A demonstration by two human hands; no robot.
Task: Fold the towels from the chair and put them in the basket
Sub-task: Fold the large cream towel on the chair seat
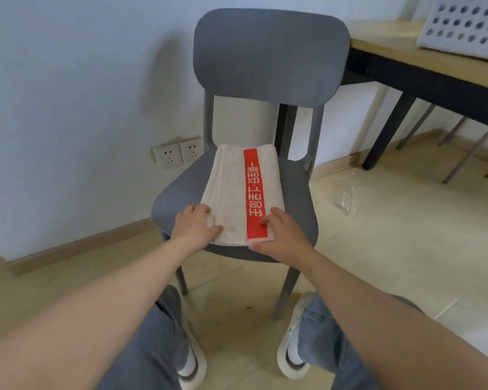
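Observation:
A cream towel (231, 190) with a red lettered stripe lies folded into a long rectangle on the seat of the grey chair (296, 190). My left hand (195, 228) holds the towel's near left corner, fingers curled over its edge. My right hand (282, 235) grips the near right corner, with the thumb on the red stripe. A white perforated basket (465, 23) stands on the wooden table (389, 43) at the top right, only partly in frame.
The chair stands against a pale wall with two power sockets (178, 154) low on it. The table's black legs (386, 133) rise to the right of the chair. A clear plastic scrap (347, 198) lies on the tiled floor. My legs and shoes (293, 353) are below.

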